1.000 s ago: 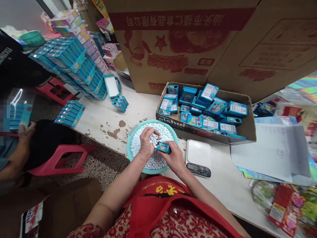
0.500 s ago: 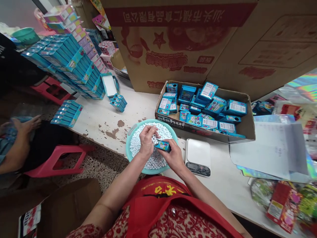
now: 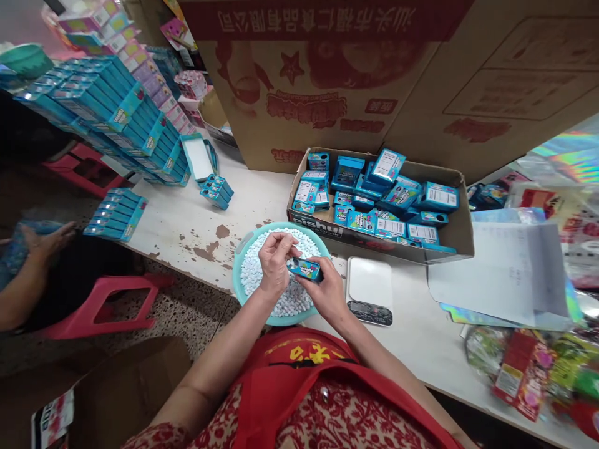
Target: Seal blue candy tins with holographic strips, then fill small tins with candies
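My right hand (image 3: pixel 327 287) grips a small blue candy box (image 3: pixel 305 269), tilted with one end toward my left hand. White pieces show at that end of the box. Right beside it, my left hand (image 3: pixel 275 260) has its fingers curled and pinched together; what they hold, if anything, is hidden. Both hands are over a turquoise basin (image 3: pixel 239 265) full of small white candies (image 3: pixel 251 274).
A carton (image 3: pixel 374 244) of blue boxes stands behind a white scale (image 3: pixel 370 279). Stacked blue boxes (image 3: pixel 126 118) rise at the left, near a person's hand (image 3: pixel 49 240) and a pink stool (image 3: pixel 107 299). Papers (image 3: pixel 496 268) and candy packets (image 3: pixel 524 374) lie at the right.
White candies that showed between my left fingers and the box have mostly gone from sight, and the box's end now shows. The whole view has shifted slightly.
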A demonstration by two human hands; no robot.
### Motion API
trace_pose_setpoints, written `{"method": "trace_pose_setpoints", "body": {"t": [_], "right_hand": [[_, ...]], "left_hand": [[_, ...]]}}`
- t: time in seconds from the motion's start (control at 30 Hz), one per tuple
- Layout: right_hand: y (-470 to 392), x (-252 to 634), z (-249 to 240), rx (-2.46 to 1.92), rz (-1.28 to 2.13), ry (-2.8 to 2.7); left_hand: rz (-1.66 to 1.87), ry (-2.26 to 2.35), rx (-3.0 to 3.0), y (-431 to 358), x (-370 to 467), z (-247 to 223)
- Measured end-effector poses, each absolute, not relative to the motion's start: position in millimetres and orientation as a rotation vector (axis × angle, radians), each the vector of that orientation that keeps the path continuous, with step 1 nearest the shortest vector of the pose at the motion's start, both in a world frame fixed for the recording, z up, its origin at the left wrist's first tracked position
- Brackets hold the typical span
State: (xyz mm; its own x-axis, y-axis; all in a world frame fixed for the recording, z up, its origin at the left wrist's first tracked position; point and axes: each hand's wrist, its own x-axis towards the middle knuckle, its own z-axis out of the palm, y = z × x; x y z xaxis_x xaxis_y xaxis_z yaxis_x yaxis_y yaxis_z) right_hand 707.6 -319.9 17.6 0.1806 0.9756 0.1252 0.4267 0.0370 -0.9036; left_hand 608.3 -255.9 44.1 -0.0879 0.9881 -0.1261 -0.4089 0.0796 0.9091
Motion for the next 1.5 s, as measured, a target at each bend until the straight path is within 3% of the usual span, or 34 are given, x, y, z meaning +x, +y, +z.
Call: {"method": "trace_pose_setpoints", "body": {"t": [0.43, 0.57, 0.8, 0.93, 1.03, 1.17, 1.33, 1.5], "right_hand": [[-315, 714, 11, -1.515, 0.849, -1.272], [-329, 730, 17, -1.462, 0.933, -1.177], [-348, 755, 9, -1.506, 0.963, -1.086], [-351, 756, 10, -1.523, 0.97, -1.054], [-350, 754, 11, -1.532, 0.974, -1.088], [-346, 751, 8, -1.585, 0.927, -1.151], [-339, 740, 13, -1.586, 0.73, -1.443], [-328, 723, 22, -1.621, 0.613, -1.77]], "left_hand": [[1.234, 0.952, 0.939, -264, 609, 47], [1.307, 1.157, 0.989, -247, 589, 22], [0.293, 1.569, 2.148, -256, 580, -41], [0.068, 1.553, 2.38, -265, 590, -48], [0.182, 1.567, 2.269, -260, 589, -52], [0.703, 1.619, 1.745, -249, 584, -47], [1.082, 1.231, 0.769, -249, 590, 3], [1.239, 1.05, 0.569, -257, 608, 36]]}}
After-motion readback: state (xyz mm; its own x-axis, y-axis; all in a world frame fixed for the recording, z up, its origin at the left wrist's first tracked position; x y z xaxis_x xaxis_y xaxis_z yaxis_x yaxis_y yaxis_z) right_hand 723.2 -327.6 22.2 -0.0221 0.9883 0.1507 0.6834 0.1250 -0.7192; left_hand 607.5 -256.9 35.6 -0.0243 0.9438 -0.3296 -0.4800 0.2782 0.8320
